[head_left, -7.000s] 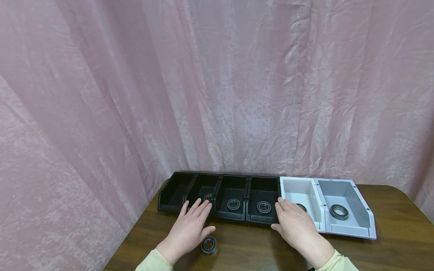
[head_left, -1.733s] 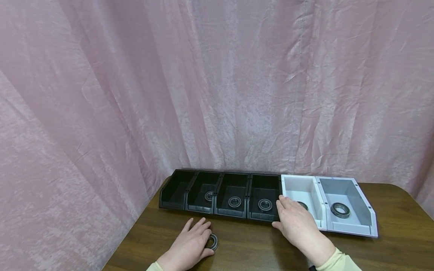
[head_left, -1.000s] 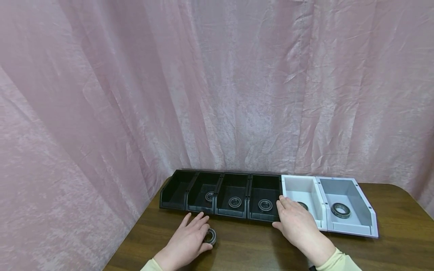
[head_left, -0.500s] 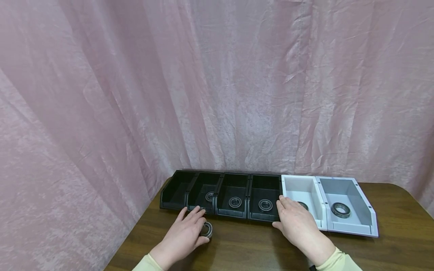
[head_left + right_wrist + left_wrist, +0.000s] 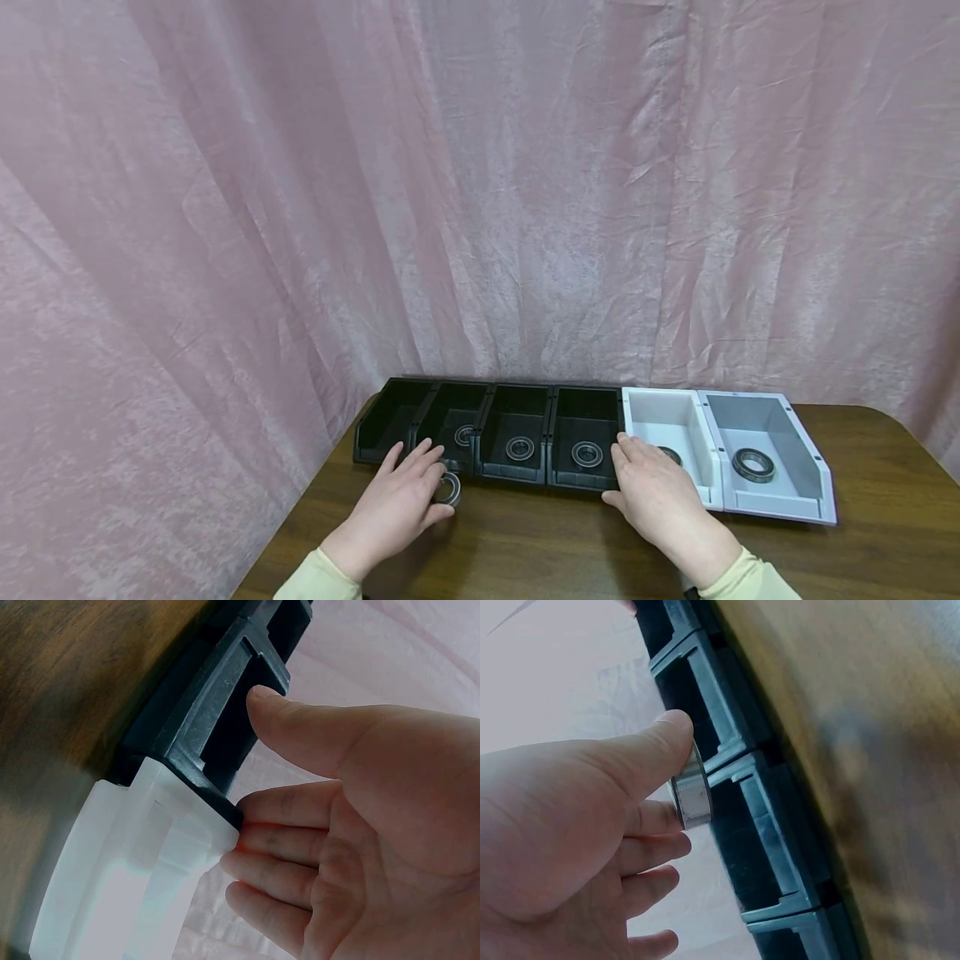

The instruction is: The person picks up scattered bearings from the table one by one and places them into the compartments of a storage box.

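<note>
My left hand (image 5: pixel 393 510) pinches a metal ball bearing (image 5: pixel 453 490) between thumb and index finger, in front of the second black bin (image 5: pixel 450 400) from the left. In the left wrist view, the bearing (image 5: pixel 693 798) is seen edge-on, with the other fingers spread loosely below it. My right hand (image 5: pixel 660 504) lies over the border between the last black bin (image 5: pixel 585 408) and the white bin (image 5: pixel 663 405). Its fingers are fairly straight in the right wrist view, fingertips at the bin edge, holding nothing.
The leftmost black bin (image 5: pixel 390 421) shows no bearing. Single bearings lie in the other bins; the white bin's is partly behind my right hand. A grey bin (image 5: pixel 772 510) with a larger bearing (image 5: pixel 768 476) ends the row. A pink curtain (image 5: pixel 480 208) hangs behind the wooden table (image 5: pixel 540 550).
My left hand has taken hold of the bearing that lay on the table and moved it forward and left, towards the black bins. The right hand has stayed in place.
</note>
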The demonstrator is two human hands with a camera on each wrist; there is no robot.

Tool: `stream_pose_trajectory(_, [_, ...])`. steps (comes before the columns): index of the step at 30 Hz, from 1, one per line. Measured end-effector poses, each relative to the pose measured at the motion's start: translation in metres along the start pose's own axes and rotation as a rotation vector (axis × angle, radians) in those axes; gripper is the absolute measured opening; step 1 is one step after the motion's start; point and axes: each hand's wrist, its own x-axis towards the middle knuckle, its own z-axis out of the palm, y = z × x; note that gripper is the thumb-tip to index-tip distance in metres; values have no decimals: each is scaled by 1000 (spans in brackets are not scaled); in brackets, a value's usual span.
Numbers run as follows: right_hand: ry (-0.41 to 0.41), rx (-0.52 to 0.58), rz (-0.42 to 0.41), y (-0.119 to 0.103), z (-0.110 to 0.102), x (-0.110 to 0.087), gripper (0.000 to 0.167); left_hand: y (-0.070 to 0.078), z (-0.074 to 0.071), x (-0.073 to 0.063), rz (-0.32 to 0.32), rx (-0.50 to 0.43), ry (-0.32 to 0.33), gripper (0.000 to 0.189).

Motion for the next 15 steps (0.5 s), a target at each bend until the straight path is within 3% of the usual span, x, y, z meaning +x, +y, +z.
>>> stream_pose_trajectory(15, [14, 6, -4, 0, 1, 0, 65, -15, -13, 10, -38, 6, -1, 54])
